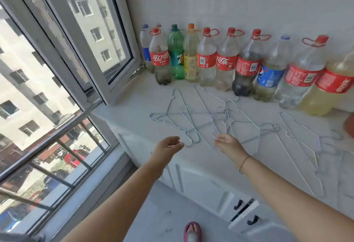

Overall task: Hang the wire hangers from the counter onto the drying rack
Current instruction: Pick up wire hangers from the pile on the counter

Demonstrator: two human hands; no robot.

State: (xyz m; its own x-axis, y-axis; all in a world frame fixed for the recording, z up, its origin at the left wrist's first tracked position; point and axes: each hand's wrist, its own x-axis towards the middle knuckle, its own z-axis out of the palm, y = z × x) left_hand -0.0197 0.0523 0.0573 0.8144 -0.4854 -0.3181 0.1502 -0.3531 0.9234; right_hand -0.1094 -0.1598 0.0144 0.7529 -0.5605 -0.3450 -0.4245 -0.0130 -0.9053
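Observation:
Several thin wire hangers (193,116) lie flat and overlapping on the white counter (134,98), spreading from the middle to the right edge (298,142). My left hand (168,146) hovers at the counter's front edge, fingers apart, just short of the nearest hanger's hook. My right hand (229,143) reaches over the front edge with fingertips at the lower ends of the middle hangers; it holds nothing that I can see. No drying rack is in view.
A row of large plastic drink bottles (226,60) stands along the back wall behind the hangers. An open window sash (107,37) juts in at the left. White cabinet doors with black handles (238,204) sit below the counter. A slippered foot (192,231) stands on the floor.

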